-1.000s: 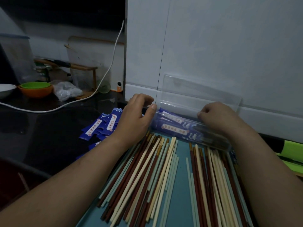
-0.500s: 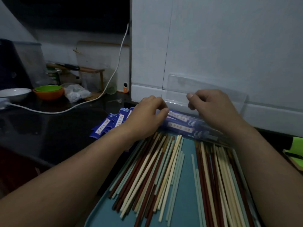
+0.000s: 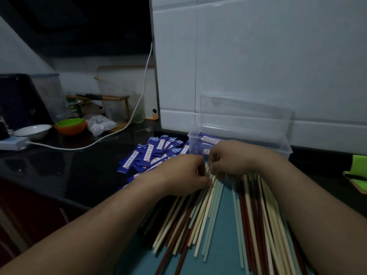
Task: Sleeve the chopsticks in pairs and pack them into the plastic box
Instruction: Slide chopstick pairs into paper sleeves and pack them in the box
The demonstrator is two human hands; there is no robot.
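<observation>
At the far left of the dark glossy worktop [image 3: 59, 169] we see a white power strip [image 3: 14, 142], a shallow white dish [image 3: 32, 131], an orange bowl [image 3: 70, 130] with a green one nested in it, and a crumpled clear plastic bag [image 3: 100, 125]. A white cable [image 3: 139, 100] runs from the strip up the wall. Nearer the middle lies a loose heap of blue printed paper sleeves [image 3: 151, 155], partly hidden by the left forearm.

The left hand [image 3: 184, 175] sits on the far ends of the long cream, dark red and pale green chopsticks [image 3: 208, 215], which lie fanned on a teal tray [image 3: 224, 245]. Its fingers [image 3: 202, 176] are curled close together and closed on the tips of a few cream ones. The right hand [image 3: 230, 157] meets it just beside. Its fingers [image 3: 213, 161] are curled as well, down at the same ends, and we cannot tell whether they pinch anything.

Behind the hands stands the clear rectangular plastic box [image 3: 258, 135], lid raised against the white wall, with blue sleeved pairs [image 3: 206, 139] inside. A bright green object [image 3: 359, 161] shows at the right edge.
</observation>
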